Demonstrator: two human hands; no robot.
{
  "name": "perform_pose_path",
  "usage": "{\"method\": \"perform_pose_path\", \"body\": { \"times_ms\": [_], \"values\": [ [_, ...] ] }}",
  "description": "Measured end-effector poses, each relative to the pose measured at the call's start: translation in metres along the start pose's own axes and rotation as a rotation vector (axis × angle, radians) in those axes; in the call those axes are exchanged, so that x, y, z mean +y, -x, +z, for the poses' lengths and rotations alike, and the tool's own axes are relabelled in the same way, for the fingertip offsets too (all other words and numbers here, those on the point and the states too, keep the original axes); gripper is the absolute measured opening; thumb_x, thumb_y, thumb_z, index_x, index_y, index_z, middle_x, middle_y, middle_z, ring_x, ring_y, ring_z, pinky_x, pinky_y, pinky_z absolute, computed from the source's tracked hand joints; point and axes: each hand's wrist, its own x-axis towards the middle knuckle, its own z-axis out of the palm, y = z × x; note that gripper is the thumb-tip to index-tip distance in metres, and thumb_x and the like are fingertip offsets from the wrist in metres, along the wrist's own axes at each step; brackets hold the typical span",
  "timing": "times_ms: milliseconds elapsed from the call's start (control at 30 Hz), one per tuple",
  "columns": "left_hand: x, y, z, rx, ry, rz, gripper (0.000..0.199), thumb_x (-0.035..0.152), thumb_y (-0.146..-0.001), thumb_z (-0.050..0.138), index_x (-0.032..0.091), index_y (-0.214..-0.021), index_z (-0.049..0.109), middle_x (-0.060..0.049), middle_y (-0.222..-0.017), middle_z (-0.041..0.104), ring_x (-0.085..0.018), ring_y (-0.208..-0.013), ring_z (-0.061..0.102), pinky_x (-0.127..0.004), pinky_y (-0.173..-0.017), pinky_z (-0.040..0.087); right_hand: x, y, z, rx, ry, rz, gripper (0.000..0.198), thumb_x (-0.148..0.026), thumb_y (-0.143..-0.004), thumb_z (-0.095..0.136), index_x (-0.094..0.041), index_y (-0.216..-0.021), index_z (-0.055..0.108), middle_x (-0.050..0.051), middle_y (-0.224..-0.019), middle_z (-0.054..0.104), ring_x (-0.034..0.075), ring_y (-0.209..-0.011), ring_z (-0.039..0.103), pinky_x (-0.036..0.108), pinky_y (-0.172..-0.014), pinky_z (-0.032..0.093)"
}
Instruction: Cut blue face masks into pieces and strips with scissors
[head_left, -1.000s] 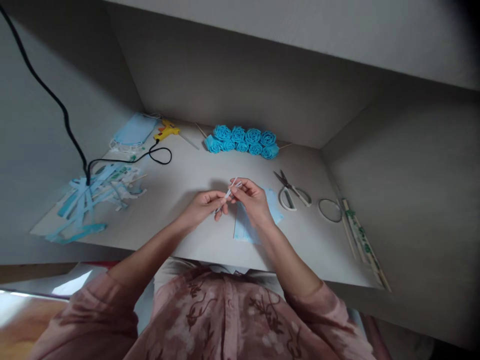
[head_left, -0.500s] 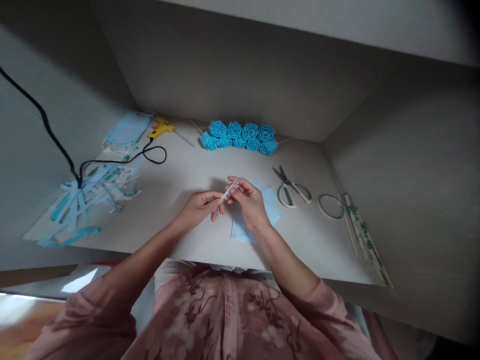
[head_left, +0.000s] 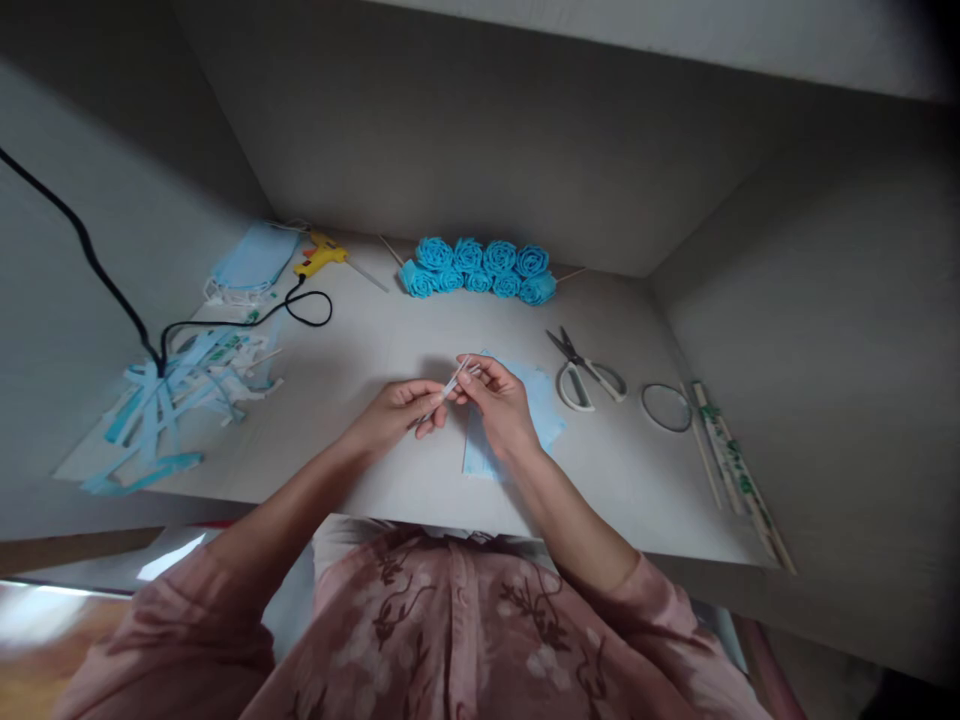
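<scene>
A thin whitish strip, narrow as a stick, runs at a slant between my two hands above the table. My left hand pinches its lower end between thumb and fingers. Its upper end lies between the thumb and fingertips of my right hand. I cannot tell whether it is one piece or a strip folded over a stick. Under my right hand and wrist lies a light blue fabric sheet, partly covered. Scissors with white handles rest with their blades apart, to the right of that sheet.
Blue handmade roses on sticks line the table's back. At back left are a yellow glue gun with a black cord and blue face masks. Cut strips heap at left. A wire ring and wrapped sticks lie at right.
The white strip has shifted slightly between my fingers, and its lower end now reaches a little further left. Both hands keep their pinch. The view has tilted slightly.
</scene>
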Motion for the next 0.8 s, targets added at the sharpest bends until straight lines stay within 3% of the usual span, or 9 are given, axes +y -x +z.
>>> {"method": "perform_pose_path", "body": {
  "times_ms": [267,400,533,633,800],
  "values": [
    [-0.0032,-0.0005,-0.0009,-0.005,0.031,0.035,0.03,0.042,-0.087,0.061,0.013,-0.096,0.065,0.002,-0.066,0.058,-0.004,-0.049,0.041,-0.021,-0.05,0.031,0.0015,-0.0016,-0.0015,-0.067,-0.236,0.206,0.034,-0.03,-0.067,0.081,-0.024,-0.099,0.07,-0.003,-0.078,0.065,0.007,-0.064,0.06,0.019,-0.059,0.049],
    [-0.0003,-0.001,0.0004,0.012,-0.011,0.039,0.029,0.041,-0.087,0.06,0.013,-0.082,0.062,0.002,-0.066,0.058,-0.004,-0.05,0.042,-0.02,-0.05,0.032,-0.0005,0.0015,-0.0015,-0.169,-0.079,0.107,0.032,-0.03,-0.071,0.079,-0.025,-0.101,0.071,-0.002,-0.08,0.064,0.009,-0.069,0.058,0.024,-0.068,0.05],
    [0.0033,-0.0009,0.0017,0.008,-0.086,0.05,0.029,0.042,-0.086,0.058,0.014,-0.077,0.06,0.003,-0.065,0.057,-0.004,-0.049,0.041,-0.02,-0.05,0.032,0.0012,0.0036,-0.001,-0.104,0.179,-0.045,0.016,-0.035,-0.076,0.074,-0.024,-0.088,0.073,0.001,-0.088,0.066,0.009,-0.066,0.054,0.026,-0.062,0.045],
    [0.0052,0.0003,0.0027,0.016,-0.159,0.071,0.028,0.04,-0.086,0.056,0.014,-0.076,0.059,0.003,-0.066,0.058,-0.004,-0.05,0.044,-0.02,-0.052,0.034,0.003,0.0033,-0.001,-0.081,0.264,-0.082,0.016,-0.037,-0.077,0.072,-0.021,-0.077,0.068,0.002,-0.085,0.066,0.011,-0.066,0.054,0.026,-0.055,0.04],
    [0.0037,0.0012,0.0054,0.059,-0.337,0.051,0.027,0.036,-0.086,0.052,0.015,-0.069,0.058,0.002,-0.064,0.059,-0.008,-0.056,0.052,-0.022,-0.06,0.04,-0.0025,0.0048,-0.0013,-0.11,0.466,-0.175,0.017,-0.037,-0.086,0.062,-0.021,-0.086,0.065,0.0,-0.074,0.061,0.011,-0.061,0.054,0.027,-0.059,0.043]
  ]
}}
